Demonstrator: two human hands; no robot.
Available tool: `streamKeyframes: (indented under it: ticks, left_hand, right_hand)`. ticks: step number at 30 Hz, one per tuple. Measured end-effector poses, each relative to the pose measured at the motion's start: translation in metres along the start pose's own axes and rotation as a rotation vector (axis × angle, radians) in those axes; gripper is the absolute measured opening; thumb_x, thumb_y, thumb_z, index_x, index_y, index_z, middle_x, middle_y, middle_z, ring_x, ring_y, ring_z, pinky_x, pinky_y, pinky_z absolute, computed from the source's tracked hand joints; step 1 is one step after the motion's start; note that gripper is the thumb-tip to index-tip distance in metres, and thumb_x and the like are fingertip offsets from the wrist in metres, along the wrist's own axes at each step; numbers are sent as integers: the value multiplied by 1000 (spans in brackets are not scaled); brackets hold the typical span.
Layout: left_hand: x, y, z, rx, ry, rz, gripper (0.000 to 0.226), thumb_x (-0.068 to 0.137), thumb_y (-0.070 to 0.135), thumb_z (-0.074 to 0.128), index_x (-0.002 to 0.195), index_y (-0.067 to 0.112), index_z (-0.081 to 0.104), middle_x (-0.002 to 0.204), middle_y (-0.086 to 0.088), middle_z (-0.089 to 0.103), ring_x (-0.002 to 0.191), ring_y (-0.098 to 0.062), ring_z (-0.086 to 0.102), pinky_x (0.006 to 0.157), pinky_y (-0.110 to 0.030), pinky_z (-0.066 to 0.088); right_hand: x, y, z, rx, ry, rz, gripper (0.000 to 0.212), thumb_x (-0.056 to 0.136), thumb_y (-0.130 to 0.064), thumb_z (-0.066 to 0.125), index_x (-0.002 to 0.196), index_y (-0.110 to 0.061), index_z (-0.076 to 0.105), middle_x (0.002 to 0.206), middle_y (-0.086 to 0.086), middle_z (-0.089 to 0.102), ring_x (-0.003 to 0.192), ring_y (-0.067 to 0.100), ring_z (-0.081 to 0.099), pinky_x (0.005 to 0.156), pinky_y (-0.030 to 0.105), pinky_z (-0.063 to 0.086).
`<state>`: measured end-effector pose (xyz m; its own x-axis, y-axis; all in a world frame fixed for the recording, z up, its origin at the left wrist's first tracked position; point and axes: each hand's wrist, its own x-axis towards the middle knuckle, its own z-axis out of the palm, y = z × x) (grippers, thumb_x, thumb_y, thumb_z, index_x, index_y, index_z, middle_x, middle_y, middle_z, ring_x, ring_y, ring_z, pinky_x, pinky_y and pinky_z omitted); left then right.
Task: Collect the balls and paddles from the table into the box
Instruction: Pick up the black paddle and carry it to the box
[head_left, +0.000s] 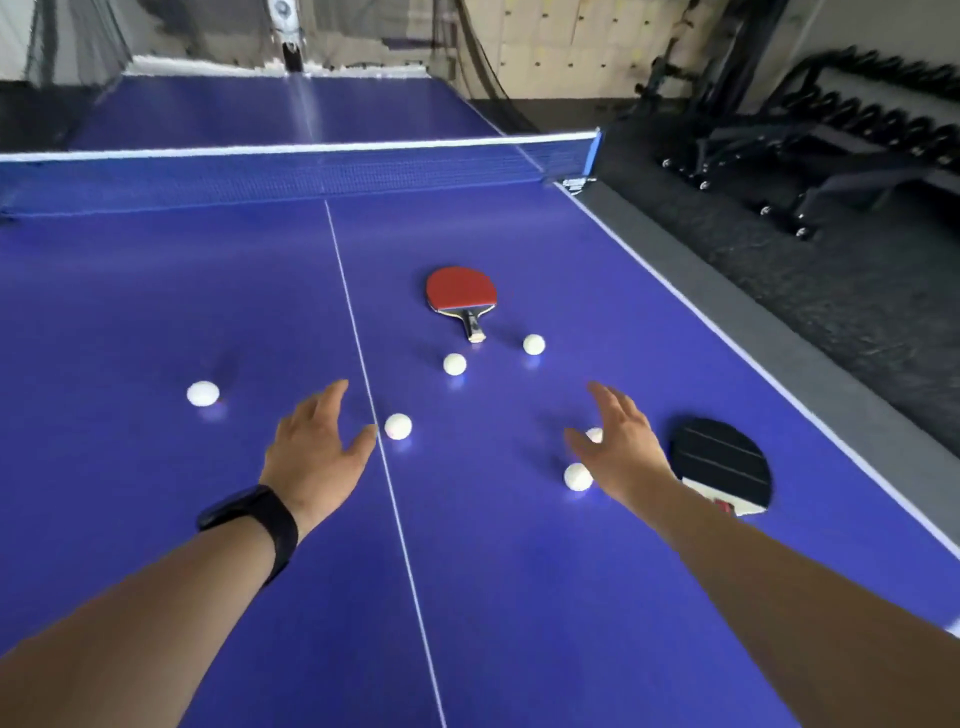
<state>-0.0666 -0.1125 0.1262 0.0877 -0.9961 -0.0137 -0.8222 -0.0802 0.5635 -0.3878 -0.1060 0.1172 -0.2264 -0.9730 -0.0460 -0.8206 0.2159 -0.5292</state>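
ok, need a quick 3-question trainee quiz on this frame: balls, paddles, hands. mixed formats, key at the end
1. True or false: the left hand already grips a ball.
2. How many white balls show on the table?
3. Which paddle lies closer to the right hand? A) red paddle B) black paddle

Key:
1. False. Both hands are open and empty; the nearest ball sits just beyond the left fingertips.
2. Six, one partly hidden behind the right hand.
3. B. It lies just right of that hand; the red one is farther off, toward the net.
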Motion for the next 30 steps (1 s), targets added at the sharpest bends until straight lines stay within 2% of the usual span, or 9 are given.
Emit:
streamKeyframes:
  ticks: [4,8,12,17,22,24,26,28,30]
  left_hand:
    - [35,71,82,18,-124,72,65,92,44,52,149,22,29,148,-5,41,134,-31,37,105,-48,39]
    - [59,131,148,45,-219,134,60,93,41,52,148,22,33,149,-2,41,134,-29,38,103,-43,38]
    - [64,180,205,17,-273,212,54,93,37,54,142,20,42,143,-1,49,130,-25,44,101,-37,40]
    - [52,248,273,-110,-376,279,38,95,27,52,132,19,53,128,0,60,112,-19,59,91,-31,46]
    - [41,290,327,-224,-660,31,43,94,18,48,136,14,46,133,-7,57,116,-27,57,86,-30,46]
    - [41,300,337,-360,-685,-136,33,92,14,51,125,17,49,122,-6,57,105,-26,58,82,-30,48]
    - [44,307,338,-503,-691,-292,26,89,13,55,113,18,46,110,-5,53,94,-27,58,87,-39,54]
    - [49,304,331,-569,-664,-325,36,87,19,58,120,8,52,106,-5,54,100,-31,62,93,-49,54]
    - [54,296,315,-617,-611,-333,38,90,23,56,122,2,57,104,-9,62,97,-31,65,89,-53,55]
  right_hand:
    - [34,106,-40,-77,-7,196,73,88,-38,62,152,-24,27,154,4,33,137,29,35,103,39,40]
    - [59,181,-60,-170,-57,373,79,84,-43,63,151,-27,25,151,3,35,134,32,35,99,44,43]
    - [80,226,-61,-198,-111,488,80,82,-45,66,148,-25,27,144,8,37,128,36,37,92,46,47]
    - [96,255,-52,-147,-133,553,75,80,-46,67,143,-23,33,131,10,42,120,38,42,77,38,43]
    - [104,271,-51,-126,-119,587,76,77,-49,70,140,-24,37,125,10,44,117,35,43,76,37,46]
    - [107,274,-54,-61,-104,608,68,77,-45,70,136,-25,43,120,8,45,114,35,47,77,37,49]
    - [110,275,-61,0,-74,607,58,79,-39,68,131,-24,49,115,6,44,110,34,50,79,39,52]
    - [116,267,-69,57,-33,570,51,82,-35,66,130,-26,52,113,3,44,105,29,51,75,35,49]
    - [122,249,-77,96,-6,507,48,85,-34,64,131,-28,53,115,2,45,100,24,49,73,31,42]
